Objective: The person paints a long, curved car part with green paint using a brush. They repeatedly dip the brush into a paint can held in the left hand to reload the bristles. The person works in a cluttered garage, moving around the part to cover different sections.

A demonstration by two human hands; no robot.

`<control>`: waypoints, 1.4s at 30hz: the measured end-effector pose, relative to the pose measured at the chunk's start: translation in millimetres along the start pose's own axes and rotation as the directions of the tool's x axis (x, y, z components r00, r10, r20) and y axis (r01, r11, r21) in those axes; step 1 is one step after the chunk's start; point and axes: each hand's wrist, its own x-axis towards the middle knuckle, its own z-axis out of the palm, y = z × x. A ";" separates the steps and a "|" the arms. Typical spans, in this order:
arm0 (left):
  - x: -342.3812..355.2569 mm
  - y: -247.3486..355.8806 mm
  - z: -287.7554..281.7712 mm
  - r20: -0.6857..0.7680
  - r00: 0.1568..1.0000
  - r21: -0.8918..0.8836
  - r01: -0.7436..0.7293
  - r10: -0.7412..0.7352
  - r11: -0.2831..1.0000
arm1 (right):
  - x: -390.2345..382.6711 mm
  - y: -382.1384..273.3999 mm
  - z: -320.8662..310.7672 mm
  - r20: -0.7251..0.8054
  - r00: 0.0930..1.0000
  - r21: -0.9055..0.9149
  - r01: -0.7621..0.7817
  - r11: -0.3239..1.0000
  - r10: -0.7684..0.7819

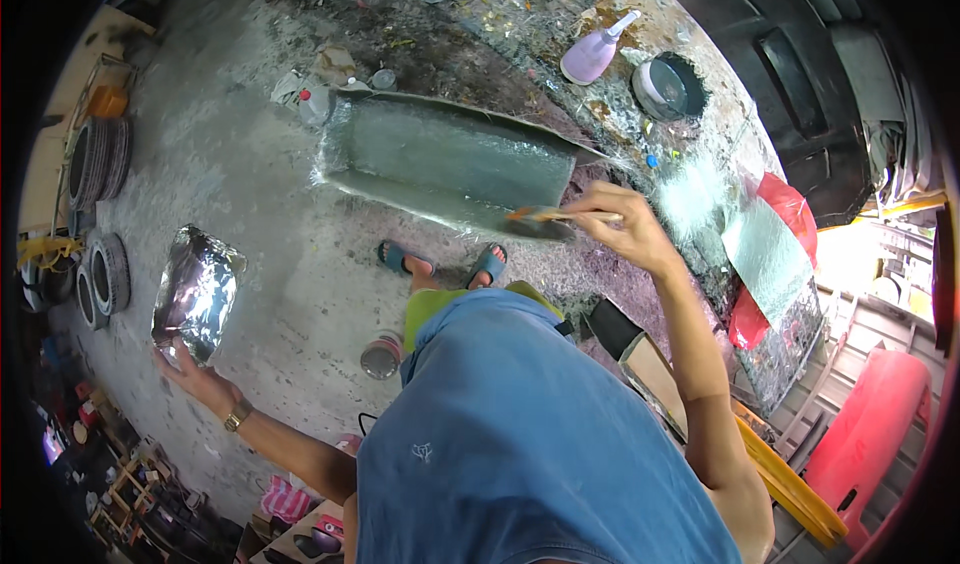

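Over a green trough [440, 159], a brush [528, 213] is pinched by its handle [572, 214] in the right hand [625, 226], perhaps for better reach, while, well apart, a foil tray [200, 289] is clutched by the left hand [203, 379].

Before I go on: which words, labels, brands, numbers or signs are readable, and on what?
None can be read.
Blue shirt: small white emblem, no legible letters.
Clutter at lower left: too small and blurred to read.
Brush, foil tray: no lettering discernible.
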 end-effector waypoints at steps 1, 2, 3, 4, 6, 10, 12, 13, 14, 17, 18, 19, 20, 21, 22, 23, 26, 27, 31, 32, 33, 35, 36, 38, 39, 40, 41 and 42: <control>1.6 0.8 2.6 -0.001 1.000 -0.016 0.005 -0.005 1.000 | 9.3 -1.3 11.3 -0.001 1.000 0.016 -0.011 1.000 0.011; 0.3 2.0 4.5 0.004 1.000 -0.029 0.023 -0.023 0.999 | 12.7 3.7 22.4 0.027 0.999 -0.091 0.045 0.995 -0.043; -7.3 5.8 10.9 0.010 0.999 -0.044 0.039 -0.038 0.998 | 16.2 10.0 35.2 0.058 0.994 -0.194 0.105 0.975 -0.095; -12.0 8.0 15.0 0.018 0.998 -0.059 0.054 -0.053 0.997 | 18.6 13.8 44.0 0.094 0.985 -0.294 0.164 0.941 -0.143; -15.6 9.2 13.9 0.028 0.997 -0.088 0.070 -0.068 0.994 | 15.2 4.2 52.0 0.125 0.986 -0.388 0.151 0.909 -0.110; -13.8 3.1 5.9 0.001 0.997 -0.095 0.080 -0.080 0.992 | 11.3 -10.0 61.7 0.145 0.982 -0.477 0.177 0.861 -0.122; -14.7 4.8 5.8 0.021 0.997 -0.102 0.079 -0.078 0.992 | 5.9 -13.1 64.2 0.136 0.981 -0.492 0.189 0.850 -0.140; -15.4 6.1 6.3 0.030 0.997 -0.105 0.079 -0.076 0.991 | 2.5 -13.6 65.4 0.122 0.980 -0.490 0.197 0.849 -0.157; -12.8 3.4 4.9 0.037 0.997 -0.105 0.075 -0.071 0.992 | -0.6 -14.2 66.0 0.109 0.979 -0.488 0.205 0.848 -0.174; -6.3 0.9 1.6 0.049 0.997 -0.105 0.061 -0.056 0.993 | -8.0 -17.8 63.4 0.156 0.976 -0.492 0.210 0.845 -0.151; -8.3 6.0 3.8 0.046 0.997 -0.112 0.059 -0.054 0.992 | -11.1 -19.2 61.8 0.161 0.974 -0.478 0.218 0.851 -0.159; -9.8 9.4 5.4 0.043 0.998 -0.119 0.056 -0.052 0.991 | -14.9 -20.6 59.6 0.166 0.972 -0.463 0.226 0.857 -0.166; -10.6 10.6 6.0 0.045 0.998 -0.115 0.053 -0.048 0.992 | -17.7 -21.2 56.0 0.170 0.970 -0.448 0.233 0.863 -0.174; -9.9 7.4 9.2 0.057 0.997 -0.120 0.050 -0.044 0.991 | -22.7 -19.8 50.1 0.161 0.979 -0.371 0.175 0.912 -0.122; -10.6 8.8 9.7 0.062 0.998 -0.116 0.041 -0.034 0.992 | -27.5 -16.8 40.7 0.161 0.984 -0.279 0.121 0.953 -0.077; -8.7 3.1 4.2 0.064 0.998 -0.072 -0.010 0.014 0.997 | -30.8 -15.0 33.5 0.165 0.986 -0.184 0.064 0.981 -0.033; -5.6 3.6 4.3 0.106 0.992 -0.082 -0.054 0.062 0.995 | -14.6 -6.4 13.5 0.072 0.996 0.002 0.058 0.998 -0.058; -8.4 6.0 9.7 0.113 0.993 -0.099 -0.034 0.045 0.994 | -5.9 -1.3 8.8 0.044 0.997 0.018 0.069 0.997 -0.069; -9.0 13.6 14.3 0.150 0.989 -0.164 0.009 0.016 0.986 | 3.5 45.7 8.3 0.086 0.996 0.138 -0.002 0.990 -0.010; -7.9 13.5 18.1 0.163 0.986 -0.185 0.017 0.014 0.983 | -2.5 52.3 5.6 0.091 0.996 0.151 -0.020 0.988 0.006; -6.9 7.7 20.3 0.165 0.986 -0.160 0.011 0.016 0.987 | -8.9 53.7 3.7 0.069 0.997 0.136 -0.036 0.990 0.027; -7.6 6.2 15.4 0.154 0.988 -0.085 -0.010 0.023 0.996 | -30.0 50.1 -2.8 0.043 0.997 0.129 -0.066 0.990 0.061; -7.1 5.7 15.5 0.170 0.985 -0.069 -0.018 0.030 0.997 | -40.1 48.5 -4.5 0.024 0.993 0.174 -0.119 0.978 0.116; -6.2 4.0 11.7 0.188 0.981 -0.041 -0.034 0.042 0.999 | -56.6 45.2 -8.7 -0.021 0.997 0.155 -0.065 0.986 0.069; -4.5 2.6 10.0 0.196 0.979 -0.013 -0.049 0.051 0.999 | -64.2 44.7 -12.2 -0.046 0.998 0.141 -0.037 0.989 0.044; -2.8 1.2 7.4 0.203 0.977 0.015 -0.063 0.059 0.998 | -71.4 46.0 -16.6 -0.062 0.998 0.120 -0.009 0.993 0.016; -2.2 1.0 5.0 0.209 0.976 0.044 -0.078 0.067 0.996 | -77.1 50.9 -20.6 -0.086 0.996 0.166 -0.025 0.986 0.039; -8.6 5.9 8.4 0.223 0.969 0.100 -0.135 0.110 0.986 | -83.1 53.7 -25.2 -0.111 0.991 0.210 -0.043 0.977 0.068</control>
